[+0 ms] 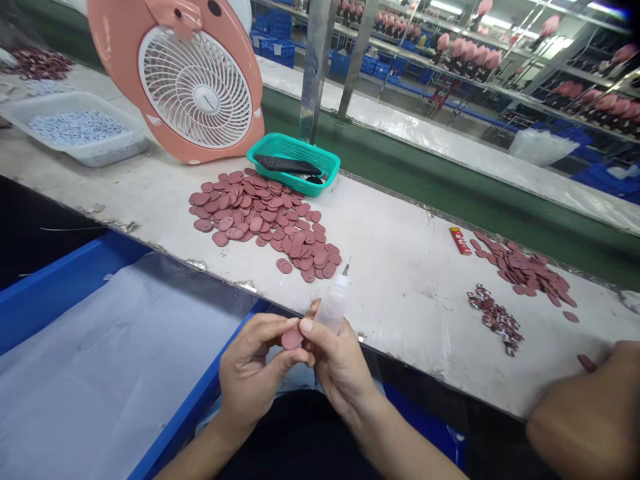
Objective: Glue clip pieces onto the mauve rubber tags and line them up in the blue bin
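A dull pink oval disc (291,339) is pinched between the thumb and fingers of my left hand (247,373), just off the table's front edge. My right hand (345,367) grips a translucent squeeze bottle (333,303) whose thin needle tip points up and away from me. The right thumb also presses at the disc's edge. Beyond my hands, a large pile of similar discs (265,213) spreads over the white table (390,280). Some of these discs show small holes.
An orange fan (200,87) and a green basket (295,167) with a black object stand behind the pile. To the left are a tray of pale pieces (80,127) and a lined blue bin (100,373). Another person's blurred hand (590,413) is at right, near more discs (530,267).
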The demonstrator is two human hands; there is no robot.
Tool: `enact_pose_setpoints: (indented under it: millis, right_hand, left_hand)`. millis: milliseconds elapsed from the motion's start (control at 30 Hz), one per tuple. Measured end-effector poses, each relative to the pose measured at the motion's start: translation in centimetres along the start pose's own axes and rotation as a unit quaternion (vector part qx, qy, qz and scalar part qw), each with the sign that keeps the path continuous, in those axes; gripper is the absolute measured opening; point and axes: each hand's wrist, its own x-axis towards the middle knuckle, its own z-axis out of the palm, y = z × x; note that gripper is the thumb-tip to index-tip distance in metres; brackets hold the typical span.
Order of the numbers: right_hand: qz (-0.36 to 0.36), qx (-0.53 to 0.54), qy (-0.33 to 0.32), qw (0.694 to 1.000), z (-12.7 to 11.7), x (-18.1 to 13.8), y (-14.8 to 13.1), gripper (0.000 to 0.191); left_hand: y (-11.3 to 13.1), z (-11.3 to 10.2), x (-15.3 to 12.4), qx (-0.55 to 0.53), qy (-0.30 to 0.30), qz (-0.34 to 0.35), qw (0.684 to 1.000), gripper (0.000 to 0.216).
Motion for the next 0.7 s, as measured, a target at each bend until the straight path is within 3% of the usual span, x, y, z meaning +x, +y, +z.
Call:
enact_pose_setpoints:
  millis: [133,267,333,500,600,700]
  right_hand:
    - [-0.017,-0.036,-0.007,0.999,-2.0,-0.4,0.1,0.054]
    - [-0.101,-0.150,0.033,0.983,-4.9,-1.1,-1.2,0.050]
    - [-0.146,-0.133,0.050,0.979,-5.6,-1.5,-2.1,0.044]
    - [-0.251,-0.078,0.059,0.963,-4.6,-3.0,-3.2,0.036]
    - [-0.348,-0.152,0.102,0.920,-4.0,-4.2,-2.4,0.042]
    - [-0.375,-0.215,0.116,0.894,-4.0,-5.2,-1.6,0.043]
  left_hand:
    - [0.0,0.0,0.2,-0.040,0.022,-0.059,0.997,0.032]
    - [0.7,0.0,0.8,-0.140,0.023,-0.184,0.973,0.036]
    - [1.1,0.0,1.0,-0.178,0.032,-0.224,0.958,0.035]
    - [1.7,0.1,0.7,-0.235,-0.013,-0.266,0.935,0.044]
    - [1.8,0.1,0.3,-0.241,-0.041,-0.279,0.928,0.048]
    - [1.9,0.1,0.1,-0.232,-0.041,-0.281,0.930,0.049]
